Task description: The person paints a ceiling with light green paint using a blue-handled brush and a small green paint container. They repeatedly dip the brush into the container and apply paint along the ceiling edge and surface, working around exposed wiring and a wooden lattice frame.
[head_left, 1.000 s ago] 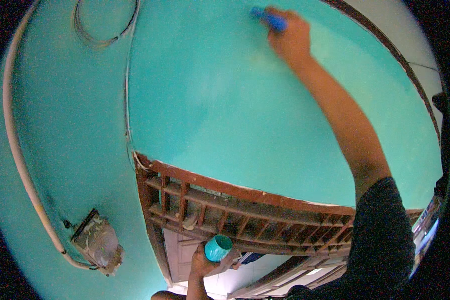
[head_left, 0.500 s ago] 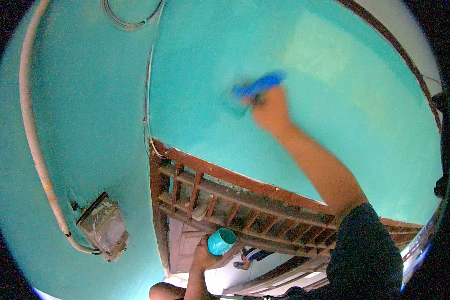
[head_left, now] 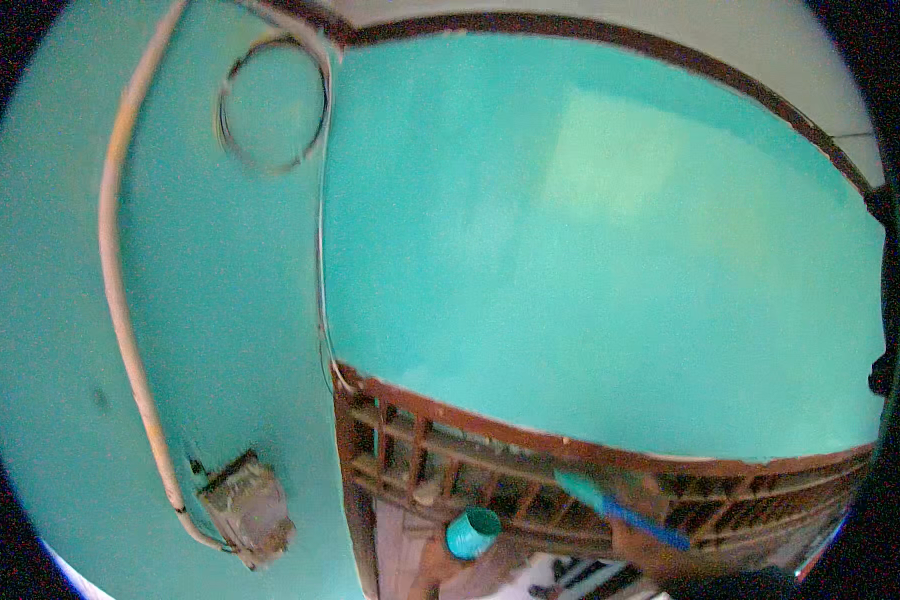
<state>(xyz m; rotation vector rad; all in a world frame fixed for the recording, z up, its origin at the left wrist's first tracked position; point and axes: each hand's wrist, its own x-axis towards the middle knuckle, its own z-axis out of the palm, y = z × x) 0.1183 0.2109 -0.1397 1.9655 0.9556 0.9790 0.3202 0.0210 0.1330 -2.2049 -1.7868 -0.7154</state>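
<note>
My left hand point(head_left: 438, 558) is closed around a small turquoise cup point(head_left: 473, 536) near the lower edge, its open top facing up. What lies inside the cup is hard to make out. To the right of the cup, my right hand point(head_left: 642, 541) grips a paintbrush point(head_left: 660, 530) with a blue handle. The turquoise-coated bristle end points up and left, toward the space above the cup, apart from the wall. Motion blurs this hand and the brush a little. Beyond them stands a turquoise painted wall point(head_left: 570, 300) with a paler yellowish patch point(head_left: 615, 155).
Below the painted wall runs a brown wooden lattice point(head_left: 410, 440). On the left wall a white pipe point(head_left: 110, 240) leads down to a dirty box-shaped fixture point(head_left: 250, 510). A coil of wire point(head_left: 222, 105) hangs near the corner. Dark trim point(head_left: 570, 28) borders the top.
My right hand has brought the paintbrush down from the wall to beside the cup. The view has tilted up, showing more of the top trim. My left hand still holds the cup.
</note>
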